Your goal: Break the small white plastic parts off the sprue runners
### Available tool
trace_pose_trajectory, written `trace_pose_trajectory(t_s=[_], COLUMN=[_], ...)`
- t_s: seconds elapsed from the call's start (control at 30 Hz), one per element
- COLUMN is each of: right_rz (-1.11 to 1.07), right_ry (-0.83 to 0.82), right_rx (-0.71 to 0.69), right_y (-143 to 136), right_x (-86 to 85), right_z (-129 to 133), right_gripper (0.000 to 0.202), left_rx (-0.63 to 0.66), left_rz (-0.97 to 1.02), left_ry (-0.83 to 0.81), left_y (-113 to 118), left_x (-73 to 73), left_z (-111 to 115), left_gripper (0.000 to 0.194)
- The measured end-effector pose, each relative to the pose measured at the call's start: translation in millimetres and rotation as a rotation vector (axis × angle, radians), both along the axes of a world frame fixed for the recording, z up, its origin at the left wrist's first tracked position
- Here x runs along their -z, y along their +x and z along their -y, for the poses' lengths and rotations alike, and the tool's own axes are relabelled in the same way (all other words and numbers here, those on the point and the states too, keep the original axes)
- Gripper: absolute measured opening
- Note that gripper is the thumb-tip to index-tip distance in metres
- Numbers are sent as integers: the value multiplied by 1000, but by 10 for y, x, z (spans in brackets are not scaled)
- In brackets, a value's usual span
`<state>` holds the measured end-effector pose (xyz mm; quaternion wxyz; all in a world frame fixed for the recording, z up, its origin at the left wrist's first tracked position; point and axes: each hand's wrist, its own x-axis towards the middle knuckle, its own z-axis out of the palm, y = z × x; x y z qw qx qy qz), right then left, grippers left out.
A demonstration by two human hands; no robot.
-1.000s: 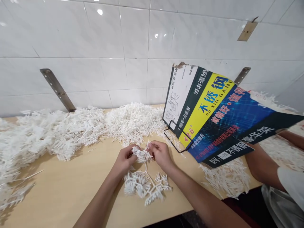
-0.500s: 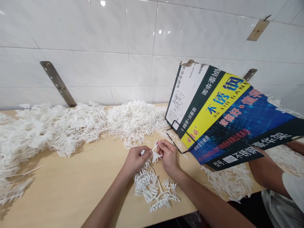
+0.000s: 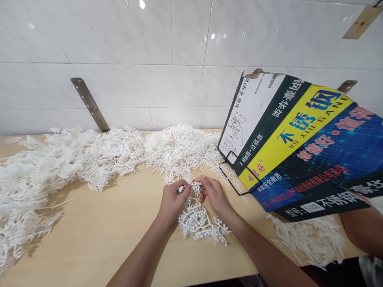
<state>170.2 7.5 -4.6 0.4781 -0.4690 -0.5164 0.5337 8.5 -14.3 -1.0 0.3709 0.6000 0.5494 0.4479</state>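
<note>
My left hand (image 3: 172, 201) is closed, thumb against fingers, around part of a white branched plastic sprig (image 3: 199, 221). Below the hands, the rest of that sprig spreads over the wooden table, its curved stems carrying many thin tips. Close beside it, my right hand (image 3: 214, 195) has its thumb and fingers pinched at a small tuft of white tips (image 3: 196, 187) between the two hands. Fingers partly cover the exact grip points. Just beyond my hands lies a heaped pile of small white plastic pieces (image 3: 182, 147).
More white branched plastic (image 3: 68, 159) covers the table's left and back. A printed cardboard sheet (image 3: 269, 131) stands at the right in a black wire holder (image 3: 239, 191). Behind it are another person's arm (image 3: 359, 229) and loose white pieces (image 3: 311, 239). A tiled wall (image 3: 167, 48) bounds the back.
The camera view has turned left, so the scene sits further right. The sprig's lower part has drawn up nearer my hands, and the tuft between my fingers has tilted sideways.
</note>
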Motion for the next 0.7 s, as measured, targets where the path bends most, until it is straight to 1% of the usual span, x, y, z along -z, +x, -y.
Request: trace_pose_trajectory(t_s=[0.1, 0.17, 0.23, 0.3, 0.37, 0.43, 0.47, 0.53, 0.6, 0.63, 0.7], right_rz=[154, 192, 204, 159, 17, -126, -137, -32, 60, 63, 28], right_ry=[91, 121, 121, 80, 21, -10, -7, 26, 62, 69, 56], right_rx=[-78, -77, -36, 39, 157, 236, 227, 144, 68, 43, -29], right_y=[11, 18, 30, 52, 79, 100, 104, 102, 99, 101, 114], right_x=[-5, 0, 14, 34, 52, 59, 56, 32, -14, -40, -87], right_z=[15, 19, 4, -35, -87, -129, -139, -134, -114, -104, -97], right_gripper=[32, 29, 30, 30, 30, 32, 35, 37, 28, 27, 34], left_rx=[61, 98, 112, 148, 215, 247, 237, 189, 157, 154, 153], left_rz=[-70, -100, -87, -48, -3, 28, 36, 30, 7, -6, -28], left_ry=[2, 8, 1, -22, -54, -65, -64, -48, -35, -31, -24], left_y=[21, 38, 45, 32, 0, -39, -55, -69, -60, -50, -29], left_x=[-18, -36, -50, -56, -56, -59, -62, -69, -74, -76, -77], left_z=[-23, -43, -53, -45, -22, 1, 6, -5, -37, -56, -88], left_gripper=[29, 28, 27, 23, 21, 22, 23, 24, 26, 26, 27])
